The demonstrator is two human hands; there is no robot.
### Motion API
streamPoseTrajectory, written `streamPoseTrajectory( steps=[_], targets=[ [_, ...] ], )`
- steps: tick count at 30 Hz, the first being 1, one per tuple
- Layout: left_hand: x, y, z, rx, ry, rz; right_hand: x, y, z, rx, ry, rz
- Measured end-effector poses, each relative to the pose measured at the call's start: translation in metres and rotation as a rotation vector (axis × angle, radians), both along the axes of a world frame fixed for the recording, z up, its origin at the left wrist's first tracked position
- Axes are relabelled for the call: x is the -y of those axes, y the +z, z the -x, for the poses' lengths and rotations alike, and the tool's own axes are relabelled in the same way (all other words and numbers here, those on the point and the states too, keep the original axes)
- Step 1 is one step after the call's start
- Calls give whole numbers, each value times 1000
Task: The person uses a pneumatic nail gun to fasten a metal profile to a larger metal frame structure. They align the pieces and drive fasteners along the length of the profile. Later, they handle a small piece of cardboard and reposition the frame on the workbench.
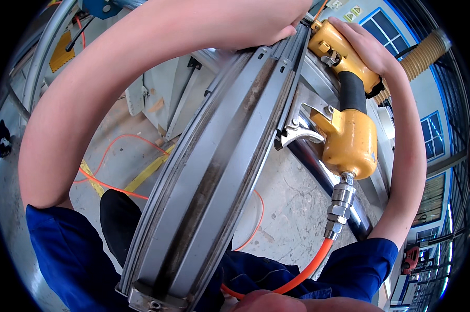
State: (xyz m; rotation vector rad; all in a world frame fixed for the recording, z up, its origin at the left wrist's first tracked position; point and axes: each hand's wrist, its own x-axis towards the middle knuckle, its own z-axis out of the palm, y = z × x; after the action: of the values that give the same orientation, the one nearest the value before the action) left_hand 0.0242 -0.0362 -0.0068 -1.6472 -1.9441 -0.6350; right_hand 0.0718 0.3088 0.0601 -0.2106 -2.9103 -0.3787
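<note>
A yellow air nail gun (351,140) with a black grip sleeve fills the middle right, tilted in front of me. Its long grey metal magazine (219,156) runs down toward my lap. At the magazine's top end, my left hand (269,26) is closed with its knuckles against the metal; its fingertips are mostly hidden. My right hand (367,49) wraps over the yellow head of the gun from the far right side, its fingers partly out of sight. Below the handle, a silver air coupling (340,205) joins an orange hose (308,265). The metal trigger lever (302,135) sits between handle and magazine.
Orange hose loops (125,138) lie on the grey concrete floor, beside yellow floor tape (146,174). A shiny metal tube (318,177) stands behind the gun. Pale panels (167,93) lean at the back left. A ribbed beige duct (425,54) hangs at the far right.
</note>
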Motion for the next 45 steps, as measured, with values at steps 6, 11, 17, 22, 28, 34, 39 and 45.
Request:
streamPoseTrajectory(
  steps=[6, 11, 17, 22, 28, 34, 39, 45],
  targets=[
    [-5, 26, -15, 252, 94, 138, -8, 0, 2, 29, 53, -104],
    [-3, 17, 0, 73, 55, 168, -12, 5, 2, 50, 77, -119],
    [-8, 11, 3, 99, 138, 158, -16, 5, 6, 56, 103, -146],
    [-2, 7, 0, 109, 44, 73, -22, 8, 4, 66, 98, -161],
    [-7, 9, -1, 96, 50, 5, -24, 14, 5, 69, 123, -177],
    [-12, 17, -3, 257, 52, 108, -28, 5, 6, 46, 111, -145],
    [-12, 20, -10, 300, 97, 183, -10, 1, 0, 31, 65, -38],
    [-11, 7, 10, 156, -81, 60, 14, -8, -1, -125, 225, -3]
  ],
)
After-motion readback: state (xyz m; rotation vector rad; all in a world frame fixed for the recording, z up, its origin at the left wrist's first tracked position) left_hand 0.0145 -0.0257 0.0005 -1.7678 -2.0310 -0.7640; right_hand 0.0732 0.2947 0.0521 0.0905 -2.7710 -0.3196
